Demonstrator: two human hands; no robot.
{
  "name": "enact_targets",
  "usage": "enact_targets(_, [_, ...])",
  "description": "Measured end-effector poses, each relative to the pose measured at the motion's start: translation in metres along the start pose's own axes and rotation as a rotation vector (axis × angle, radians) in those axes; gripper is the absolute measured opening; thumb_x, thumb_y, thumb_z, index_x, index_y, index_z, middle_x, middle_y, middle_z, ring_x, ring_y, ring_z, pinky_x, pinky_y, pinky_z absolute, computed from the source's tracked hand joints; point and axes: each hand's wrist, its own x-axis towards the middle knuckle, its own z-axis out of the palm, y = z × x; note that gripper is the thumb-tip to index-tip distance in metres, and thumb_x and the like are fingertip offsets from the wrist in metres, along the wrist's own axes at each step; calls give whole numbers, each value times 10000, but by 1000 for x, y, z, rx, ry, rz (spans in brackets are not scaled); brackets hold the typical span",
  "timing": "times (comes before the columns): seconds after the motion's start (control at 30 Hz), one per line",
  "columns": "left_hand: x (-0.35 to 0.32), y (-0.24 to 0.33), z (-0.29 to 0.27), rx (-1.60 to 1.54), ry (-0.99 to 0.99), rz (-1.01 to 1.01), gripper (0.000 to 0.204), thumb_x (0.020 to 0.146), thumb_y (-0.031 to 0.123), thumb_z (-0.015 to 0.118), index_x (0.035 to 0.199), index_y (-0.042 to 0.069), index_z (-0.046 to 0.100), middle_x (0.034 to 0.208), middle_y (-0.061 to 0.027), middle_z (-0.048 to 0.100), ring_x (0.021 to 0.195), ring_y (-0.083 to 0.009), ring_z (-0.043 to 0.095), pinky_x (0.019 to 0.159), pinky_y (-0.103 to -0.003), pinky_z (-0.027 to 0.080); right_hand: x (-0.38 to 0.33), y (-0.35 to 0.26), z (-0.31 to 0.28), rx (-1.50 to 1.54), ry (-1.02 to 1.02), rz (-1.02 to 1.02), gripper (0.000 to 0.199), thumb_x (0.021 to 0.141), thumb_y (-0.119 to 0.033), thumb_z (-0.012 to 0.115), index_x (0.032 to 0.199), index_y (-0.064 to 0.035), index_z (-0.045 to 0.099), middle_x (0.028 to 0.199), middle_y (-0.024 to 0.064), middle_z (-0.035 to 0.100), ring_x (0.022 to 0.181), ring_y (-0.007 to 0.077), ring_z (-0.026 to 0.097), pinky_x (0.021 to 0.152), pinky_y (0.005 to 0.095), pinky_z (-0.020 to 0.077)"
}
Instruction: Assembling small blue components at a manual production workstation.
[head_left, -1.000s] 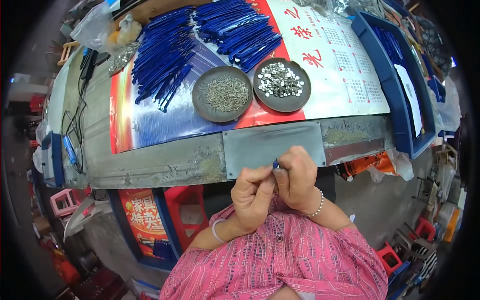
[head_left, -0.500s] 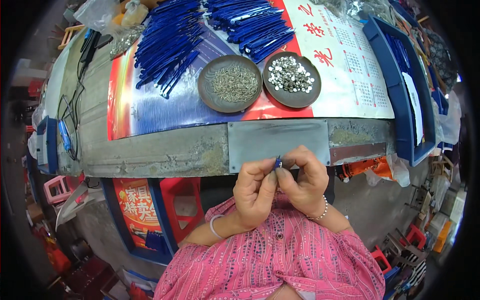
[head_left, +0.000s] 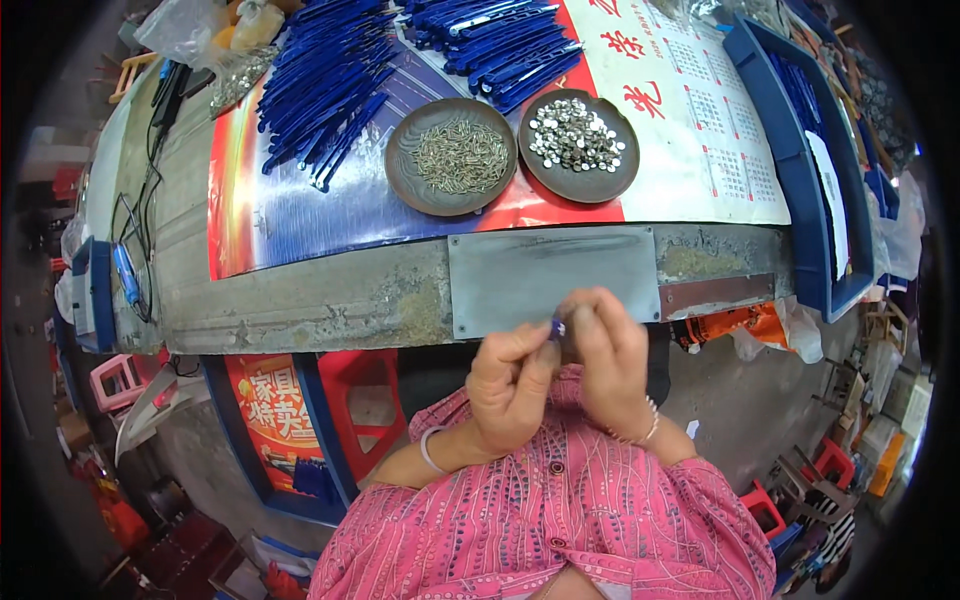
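Open path over grey plate; two bowls block way beyond, blue tray right.

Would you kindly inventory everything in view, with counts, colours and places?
worktable: 1, grey, centre
printed sheet: 1, multicoloured, on worktable
strip piles: 2, blue, on sheet
left dish: 1, dark, on sheet
pins: many, metallic, in left dish
right dish: 1, dark, beside left dish
discs: many, silvery, in right dish
flat plate: 1, grey, near edge
long tray: 1, blue, right end
small tray: 1, blue, left end
lower tray: 1, blue, beneath worktable
corded tool: 1, blue, left end
stools: several, red or pink, background
small piece: 1, blue, in left hand
patterned shirt: 1, pink, bottom centre
left hand: 1, bare, lower centre
right hand: 1, bare, beside small piece
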Motion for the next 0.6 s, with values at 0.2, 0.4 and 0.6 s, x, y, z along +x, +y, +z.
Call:
enact_targets(0.2, [2,7,3,49,-66,-76,277,949,-24,452,1220,7,399,968,-69,562,748,-63,507,630,-179,414,10,16,-4,96,-120,-84,157,825,-78,613,905,42,552,698,58,519,570,104,457,512,231,375])
enact_targets(0.4, [-3,2,-6,32,-68,-55,306,951,-7,459,1245,-44,384,1088,-101,555,977,-122,563,864,-239,446,11,29,15,9,24,-360,131,822,-94,644,827,-6,547,656,80,516,520,208,464,492,291,382])
enact_targets(0.6, [-3,0,-7,210,-122,79,294,955,-5,453,1244,-9,399,1027,-85,576,782,-60,527,652,-184,426,-2,19,12,-148,45,-314,160,855,-138,641,801,-20,547,634,84,504,509,262,470,494,334,390])
